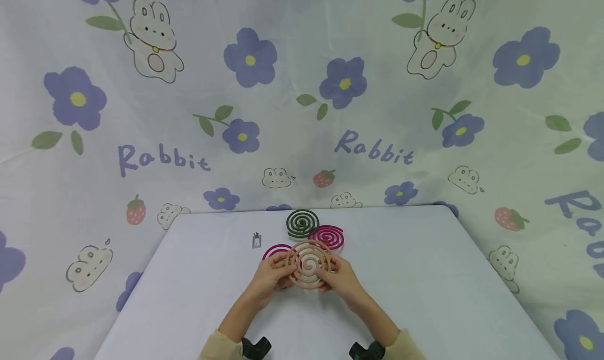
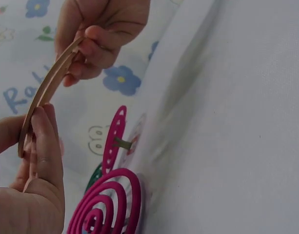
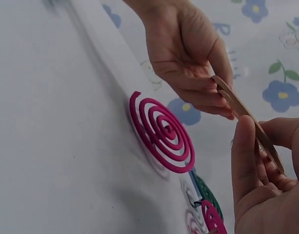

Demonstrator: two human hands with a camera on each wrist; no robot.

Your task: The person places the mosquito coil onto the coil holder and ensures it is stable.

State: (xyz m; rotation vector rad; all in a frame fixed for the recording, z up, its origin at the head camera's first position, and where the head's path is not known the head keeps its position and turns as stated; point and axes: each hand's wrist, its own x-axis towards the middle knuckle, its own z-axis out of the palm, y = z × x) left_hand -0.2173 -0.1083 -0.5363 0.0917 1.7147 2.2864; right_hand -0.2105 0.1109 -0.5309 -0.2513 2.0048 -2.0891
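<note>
A tan mosquito coil [image 1: 309,264] is held up over the white table, its flat face towards the head camera. My left hand [image 1: 270,279] grips its left edge, and the thumb lies on the near face. On the opposite edge my right hand [image 1: 345,280] pinches it with thumb and fingers. Both wrist views show the tan coil [image 2: 44,95] almost edge-on, as two thin layers slightly parted at one end. Behind the left hand lies a pink coil [image 1: 276,248], partly hidden by the hand and the tan coil.
Farther back, a dark green coil [image 1: 302,223] lies on the table [image 1: 448,286], with a second pink coil [image 1: 329,237] overlapping its edge. To their left is a small silvery metal piece [image 1: 257,240]. A rabbit-and-flower cloth [image 1: 302,155] hangs behind the table's back edge.
</note>
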